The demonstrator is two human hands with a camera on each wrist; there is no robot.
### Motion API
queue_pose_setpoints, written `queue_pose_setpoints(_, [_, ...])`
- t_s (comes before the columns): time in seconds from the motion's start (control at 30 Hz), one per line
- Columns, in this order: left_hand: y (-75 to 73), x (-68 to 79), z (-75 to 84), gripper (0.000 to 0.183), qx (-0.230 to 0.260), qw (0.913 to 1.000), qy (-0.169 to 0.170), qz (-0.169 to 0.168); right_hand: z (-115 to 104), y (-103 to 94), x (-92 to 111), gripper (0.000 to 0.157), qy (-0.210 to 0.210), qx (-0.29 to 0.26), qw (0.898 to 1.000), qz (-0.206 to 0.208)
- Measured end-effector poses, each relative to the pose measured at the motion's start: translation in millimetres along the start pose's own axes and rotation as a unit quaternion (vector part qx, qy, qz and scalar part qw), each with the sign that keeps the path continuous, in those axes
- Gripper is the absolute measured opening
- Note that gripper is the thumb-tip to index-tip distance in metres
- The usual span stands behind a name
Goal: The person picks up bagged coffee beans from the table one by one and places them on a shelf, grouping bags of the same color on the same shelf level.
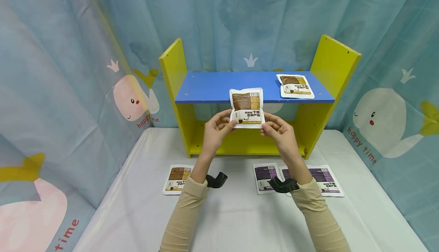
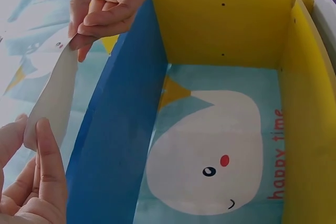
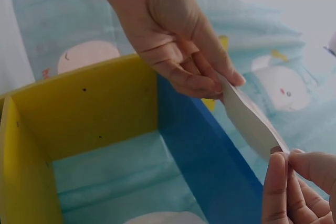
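Observation:
Both hands pinch one white-edged pouch (image 1: 247,107) with a brown and yellow label, held up before the front edge of the blue shelf board (image 1: 216,86). My left hand (image 1: 217,130) grips its lower left edge between thumb and fingers. At the lower right corner, my right hand (image 1: 278,132) pinches it the same way. The wrist views show the pouch edge-on, its plain pale back (image 2: 55,95) toward the shelf side. Another brown-labelled pouch (image 1: 295,86) lies on the right part of the blue board.
Yellow side panels (image 1: 337,69) flank the board, with a yellow bottom shelf (image 1: 240,141) below. On the white tabletop (image 1: 233,217), a brown-labelled pouch (image 1: 177,179) lies left, partly behind the left forearm. Purple-labelled pouches (image 1: 265,177) lie right, one overlapped by the right forearm. A patterned curtain (image 1: 236,23) hangs behind.

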State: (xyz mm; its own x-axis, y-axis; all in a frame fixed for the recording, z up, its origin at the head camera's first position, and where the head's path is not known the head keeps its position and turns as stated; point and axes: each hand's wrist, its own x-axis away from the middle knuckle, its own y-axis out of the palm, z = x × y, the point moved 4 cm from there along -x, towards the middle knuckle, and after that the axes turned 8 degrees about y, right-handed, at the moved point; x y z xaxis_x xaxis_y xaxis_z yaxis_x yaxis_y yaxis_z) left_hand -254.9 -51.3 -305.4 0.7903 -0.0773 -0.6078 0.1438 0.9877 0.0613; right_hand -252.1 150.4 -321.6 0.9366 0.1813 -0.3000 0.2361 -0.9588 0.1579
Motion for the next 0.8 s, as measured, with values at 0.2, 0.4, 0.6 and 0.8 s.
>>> queue_pose_setpoints(0.2, [0.7,-9.6,2.2,0.037,-0.014,0.9996,0.023,0.009,-4,-2.2,-8,0.040,-0.023,-0.003,1.000,0.004])
queue_pose_setpoints(0.4, [3.2,-20.5,5.7,0.032,-0.039,0.9984,0.039,0.013,-7,-4.5,-18,0.041,-0.022,-0.008,0.999,0.027])
queue_pose_setpoints(0.6, [6.3,-31.9,7.6,0.030,-0.044,0.9978,0.045,0.020,-13,-6.3,-29,0.039,-0.026,-0.028,0.998,0.042])
queue_pose_setpoints(0.8, [9.6,-41.5,12.0,0.029,-0.073,0.9954,0.059,0.021,-19,-7.1,-35,0.040,-0.030,-0.021,0.998,0.058])
